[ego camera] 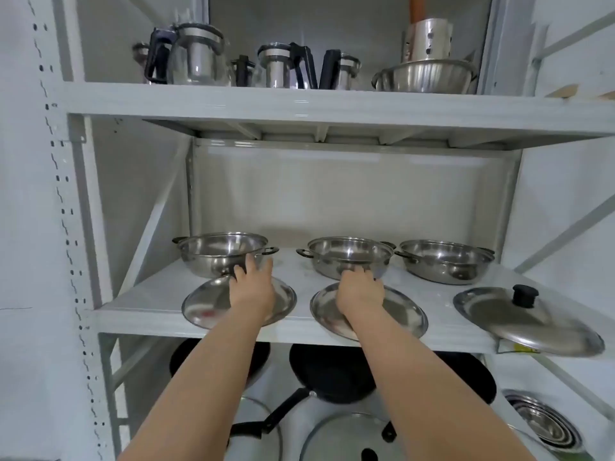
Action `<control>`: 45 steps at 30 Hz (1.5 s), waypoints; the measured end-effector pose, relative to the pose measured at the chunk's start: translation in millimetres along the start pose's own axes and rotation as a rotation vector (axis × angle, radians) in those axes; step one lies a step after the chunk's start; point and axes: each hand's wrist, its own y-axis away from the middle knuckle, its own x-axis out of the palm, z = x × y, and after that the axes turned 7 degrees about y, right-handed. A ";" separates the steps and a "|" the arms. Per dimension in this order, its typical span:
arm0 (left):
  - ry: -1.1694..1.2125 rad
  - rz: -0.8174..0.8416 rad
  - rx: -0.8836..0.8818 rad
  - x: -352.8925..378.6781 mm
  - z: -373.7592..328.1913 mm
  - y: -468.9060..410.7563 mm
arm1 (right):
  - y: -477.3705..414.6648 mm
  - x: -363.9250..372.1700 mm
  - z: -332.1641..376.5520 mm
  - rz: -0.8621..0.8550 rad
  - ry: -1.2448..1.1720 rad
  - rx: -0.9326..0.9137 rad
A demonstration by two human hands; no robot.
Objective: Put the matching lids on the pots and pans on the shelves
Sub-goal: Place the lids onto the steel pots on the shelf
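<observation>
Meanwhile, on the middle shelf (139,311), three lidless steel pots stand in a row behind three lids. The left hand (253,287) rests fingers spread on the left lid (203,307), fingertips near the left pot (219,252). The right hand (361,291) covers the middle lid (399,314); its finger spread cannot be told. The knobbed lid (525,322) lies untouched at right.

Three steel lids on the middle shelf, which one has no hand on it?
The rightmost round steel lid, with its black knob showing, overhanging the shelf's front edge. The left hand covers the left lid; the right hand covers the middle lid.
</observation>
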 end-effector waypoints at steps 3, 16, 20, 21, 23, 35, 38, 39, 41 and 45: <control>-0.044 0.043 -0.103 4.0 -2.0 -15.4 | -14.9 7.0 -4.5 0.039 0.045 0.030; -0.157 0.032 -0.174 2.7 7.7 -35.9 | -47.4 2.4 -24.4 -0.015 0.012 0.128; -0.243 0.055 -0.172 -15.1 -7.8 -27.1 | -44.9 -21.7 -22.2 -0.015 -0.017 0.104; -0.260 0.053 -0.155 -21.6 -13.0 -24.7 | -44.5 -28.6 -20.6 -0.019 -0.025 0.105; -0.244 0.050 -0.131 -34.7 -22.3 -24.3 | -43.6 -42.7 -16.7 -0.046 -0.037 0.090; -0.156 -0.070 -0.156 -83.3 -55.2 -50.3 | -71.8 -102.0 -3.4 -0.206 -0.059 0.022; -0.133 -0.099 -0.172 -81.2 -54.1 -68.0 | -91.0 -98.5 -2.6 -0.235 -0.056 -0.009; -0.127 -0.105 -0.174 -80.5 -52.3 -75.3 | -99.4 -96.8 -3.5 -0.240 -0.053 -0.020; -0.114 -0.114 -0.175 -81.0 -46.4 -90.9 | -118.3 -93.7 -7.9 -0.252 -0.052 -0.029; -0.151 -0.139 -0.146 -86.4 -28.3 -121.8 | -155.1 -81.4 -20.2 -0.283 -0.072 -0.002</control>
